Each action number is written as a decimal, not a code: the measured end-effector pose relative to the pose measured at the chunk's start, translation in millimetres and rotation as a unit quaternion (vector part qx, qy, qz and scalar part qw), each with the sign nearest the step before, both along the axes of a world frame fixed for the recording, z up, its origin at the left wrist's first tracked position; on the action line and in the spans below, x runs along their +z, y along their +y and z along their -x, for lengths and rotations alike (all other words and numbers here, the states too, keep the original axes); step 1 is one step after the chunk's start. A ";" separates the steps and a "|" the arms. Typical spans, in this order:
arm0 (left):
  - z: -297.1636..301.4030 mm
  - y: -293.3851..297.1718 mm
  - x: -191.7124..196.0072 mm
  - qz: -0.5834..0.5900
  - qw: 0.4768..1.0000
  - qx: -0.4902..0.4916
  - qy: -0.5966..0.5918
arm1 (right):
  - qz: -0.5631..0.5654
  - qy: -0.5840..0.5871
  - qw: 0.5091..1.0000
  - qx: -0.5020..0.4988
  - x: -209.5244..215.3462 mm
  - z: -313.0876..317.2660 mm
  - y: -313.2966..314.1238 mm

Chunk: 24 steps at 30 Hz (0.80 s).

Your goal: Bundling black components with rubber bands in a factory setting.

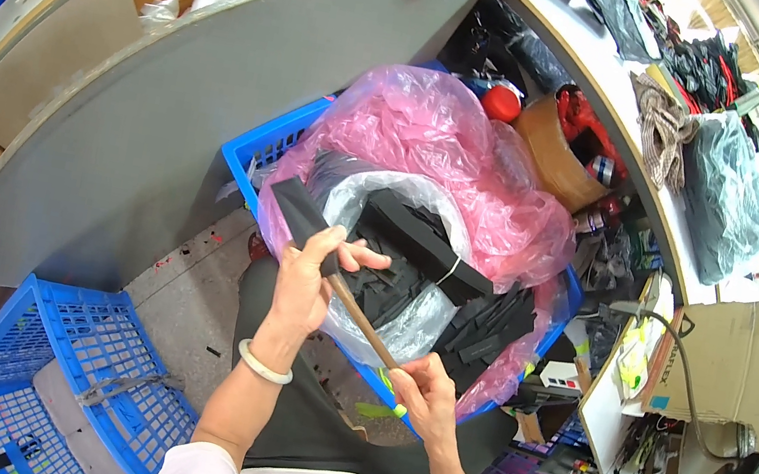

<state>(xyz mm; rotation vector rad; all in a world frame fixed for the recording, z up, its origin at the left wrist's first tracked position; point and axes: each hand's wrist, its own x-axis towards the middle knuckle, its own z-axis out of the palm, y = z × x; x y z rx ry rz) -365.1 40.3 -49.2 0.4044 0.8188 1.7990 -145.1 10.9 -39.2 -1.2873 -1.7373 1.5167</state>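
My left hand (303, 283), with a white bangle at the wrist, grips a flat black foam-like piece (297, 208) between thumb and fingers; some fingers stick out to the side. From that piece a thin brown wooden stick (359, 318) runs down to the right. My right hand (424, 399) is closed on the stick's lower end. How stick and black piece join is hidden by my left hand. Beyond them, many black strips (393, 275) lie in a clear plastic bag (344, 192), beside a bundled black block (424, 245) tied with a pale band.
A pink plastic bag (420, 122) lines the blue basket (248, 145) before my knees. Blue crates (116, 348) stand at lower left. A curved grey panel (182, 91) rises at left. A cardboard box (732, 365), a bent metal lamp arm (682, 362) and a cluttered table (691, 256) are at right.
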 end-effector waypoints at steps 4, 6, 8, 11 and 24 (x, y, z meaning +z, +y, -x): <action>-37.2 -5.4 -7.0 -0.003 0.991 -0.068 0.115 | 0.149 0.132 0.978 -0.057 -5.9 27.8 -4.0; -62.8 -13.1 -7.7 0.081 0.984 -0.156 0.027 | 0.186 0.218 0.951 -0.118 3.4 44.9 9.0; -52.2 -5.9 -15.0 0.034 0.987 -0.076 0.138 | 0.217 0.194 0.952 -0.101 -2.2 27.6 11.0; -27.3 12.6 -23.0 0.069 0.995 -0.064 0.038 | 0.165 0.123 0.975 -0.082 -28.6 -12.0 4.3; 18.7 16.6 -91.9 0.033 0.992 -0.072 0.101 | -0.135 -0.130 0.981 -0.050 -145.6 -57.0 74.3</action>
